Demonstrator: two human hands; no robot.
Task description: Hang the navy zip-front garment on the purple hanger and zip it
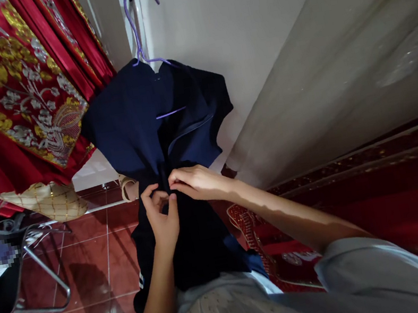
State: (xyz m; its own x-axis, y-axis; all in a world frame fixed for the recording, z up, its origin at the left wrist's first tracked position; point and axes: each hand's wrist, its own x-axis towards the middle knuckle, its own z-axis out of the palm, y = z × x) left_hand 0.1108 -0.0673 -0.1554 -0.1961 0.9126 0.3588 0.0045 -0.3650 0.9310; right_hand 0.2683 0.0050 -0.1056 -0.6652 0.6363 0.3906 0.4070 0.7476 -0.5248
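Note:
A dark navy short-sleeved garment [126,122] hangs in front of me on a purple wire hanger [136,34]. Its neck is joined at the top, and below that an opening runs down the middle, where a bit of the hanger's purple bar shows. My right hand [201,182] pinches the cloth at the lower end of this opening, thumb and fingertips together. Just to its left, my left hand [161,213] has its fingers curled against the same cloth, index finger raised. Any small part between the fingertips is too dark to make out.
Red clothing with gold and silver embroidery [9,78] hangs at the left. Below it stands a metal-framed chair [46,266] with things on it, on red floor tiles [93,279]. A grey-white sheet [318,67] and red sequined fabric [382,201] lie to the right.

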